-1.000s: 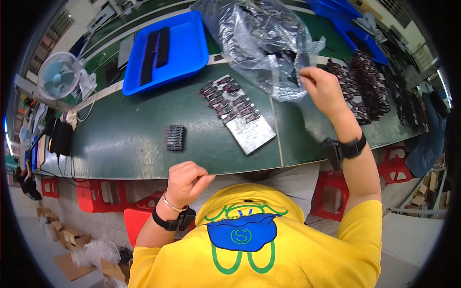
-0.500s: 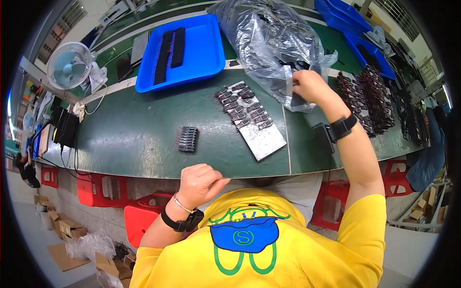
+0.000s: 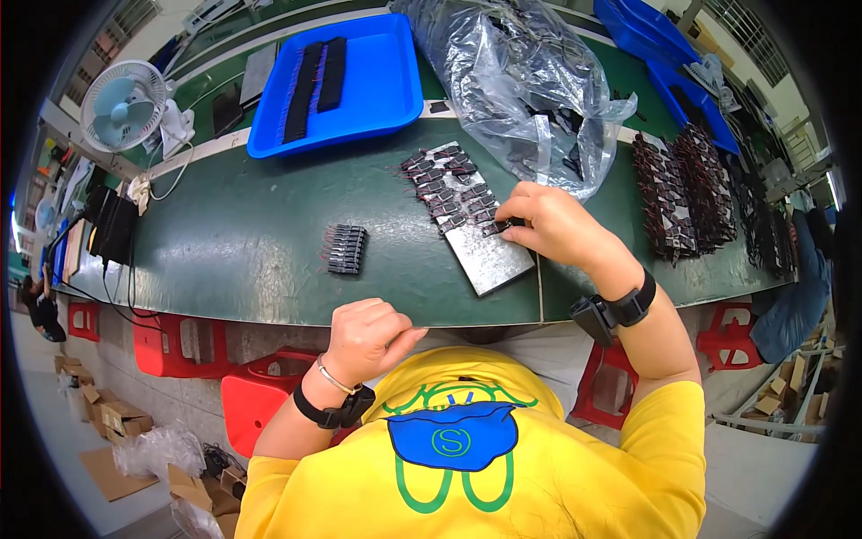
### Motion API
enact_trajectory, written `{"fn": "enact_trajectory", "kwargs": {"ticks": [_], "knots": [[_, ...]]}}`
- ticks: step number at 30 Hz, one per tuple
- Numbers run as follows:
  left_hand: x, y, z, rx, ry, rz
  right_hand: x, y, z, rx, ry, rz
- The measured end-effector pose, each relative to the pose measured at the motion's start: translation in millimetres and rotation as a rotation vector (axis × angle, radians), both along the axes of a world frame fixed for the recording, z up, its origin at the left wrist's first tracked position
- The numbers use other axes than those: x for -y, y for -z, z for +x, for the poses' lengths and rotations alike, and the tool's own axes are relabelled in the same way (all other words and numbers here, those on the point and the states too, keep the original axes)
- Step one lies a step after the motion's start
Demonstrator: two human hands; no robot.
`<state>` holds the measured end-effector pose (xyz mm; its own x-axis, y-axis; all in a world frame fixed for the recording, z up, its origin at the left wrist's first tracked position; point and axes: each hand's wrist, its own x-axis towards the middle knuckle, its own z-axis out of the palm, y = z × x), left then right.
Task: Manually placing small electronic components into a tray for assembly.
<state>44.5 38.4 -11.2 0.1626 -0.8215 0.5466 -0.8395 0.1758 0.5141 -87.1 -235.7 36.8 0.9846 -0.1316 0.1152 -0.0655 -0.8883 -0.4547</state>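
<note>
My right hand [image 3: 552, 225] pinches a small black part [image 3: 514, 222] between thumb and fingers, right beside a metal plate [image 3: 489, 259]. Rows of small black parts with thin red wires [image 3: 444, 193] cover the plate's far portion; its near end is bare metal. My left hand [image 3: 368, 340] is curled into a loose fist by the table's front edge, with nothing seen in it. A compact stack of black parts [image 3: 346, 249] lies on the green table [image 3: 233, 242], left of the plate. Behind my right hand spreads a clear plastic bag [image 3: 503, 90] containing dark pieces.
A blue tray [image 3: 382, 90] with black strips of parts stands at the back left. On the right are more loaded plates [image 3: 664, 198] and blue bins [image 3: 687, 99]. A fan [image 3: 124, 106] and a black box with cables [image 3: 112, 226] sit far left. Red stools [image 3: 184, 346] stand below.
My right hand has come out of the plastic bag and moved left and nearer, to the metal plate, with a small black part in its fingers. The left hand stays nearly still.
</note>
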Motion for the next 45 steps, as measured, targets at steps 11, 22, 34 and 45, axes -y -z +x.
{"fn": "enact_trajectory", "kwargs": {"ticks": [11,22,34,45], "knots": [[1,-1,0,-0.018,-0.002,-0.001,-8,4,-8,0.015,0.022,-0.068],[1,-14,-19,-0.902,0.016,0.179,-44,-6,-38,0.319,0.026,-0.008],[37,-19,-33,-1.428,0.131,0.326,-92,10,-50,0.533,-0.056,0.053],[38,-16,-51,-0.704,0.054,0.095,-100,22,-64,0.556,0.073,0.137]]}}
